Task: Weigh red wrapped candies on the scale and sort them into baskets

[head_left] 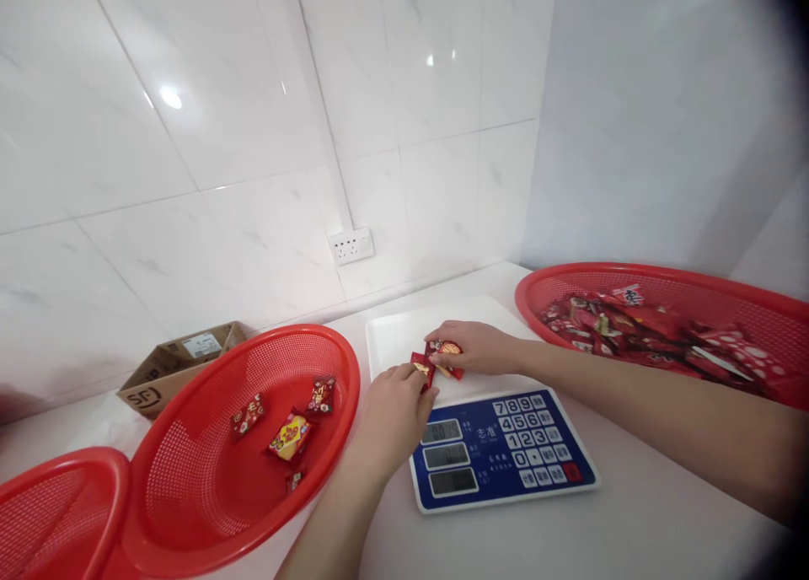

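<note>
Small red snack packets [450,350] are on the white pan [392,331] of a digital scale, under both my hands. My left hand [399,403] has its fingers closed on a red packet [421,367] at the pan's near side. My right hand [477,348] curls around the packets from the right, thumb and fingers bent over one with a round biscuit picture. The packets touch one another, and the fingers partly cover them. The scale's blue keypad panel [493,453] faces me; digits show on its displays, too faint to read surely.
A red basket [350,394] at left holds several packets, with another red basket [120,479] beside it. Behind them stands an open cardboard box [142,394]. At right, a large red basket [527,289] holds many packets. A wall socket [351,245] sits above the table.
</note>
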{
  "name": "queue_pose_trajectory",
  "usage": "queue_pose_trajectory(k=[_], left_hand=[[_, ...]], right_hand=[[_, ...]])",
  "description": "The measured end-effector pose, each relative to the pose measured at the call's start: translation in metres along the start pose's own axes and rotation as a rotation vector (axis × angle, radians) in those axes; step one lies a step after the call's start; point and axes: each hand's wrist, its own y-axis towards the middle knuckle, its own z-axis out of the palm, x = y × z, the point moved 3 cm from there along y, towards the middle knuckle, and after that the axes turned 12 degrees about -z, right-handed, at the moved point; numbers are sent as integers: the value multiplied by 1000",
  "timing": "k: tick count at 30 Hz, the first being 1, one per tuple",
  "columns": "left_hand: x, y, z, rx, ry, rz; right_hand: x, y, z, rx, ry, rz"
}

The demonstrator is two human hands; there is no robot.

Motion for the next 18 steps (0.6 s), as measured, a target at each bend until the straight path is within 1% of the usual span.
queue_pose_trajectory(k=[5,12,15,18], left_hand=[[2,1,-1,-8,23,-27],[1,2,0,1,14,-46],[0,1,1,13,-7,-63],[1,2,0,-3,-60,-90]], right_hand=[[-8,0,-10,-220,57,116],[-15,-9,-18,-441,180,209],[-22,-12,-16,-511,316,265],[-28,-17,-18,-558,389,295]])
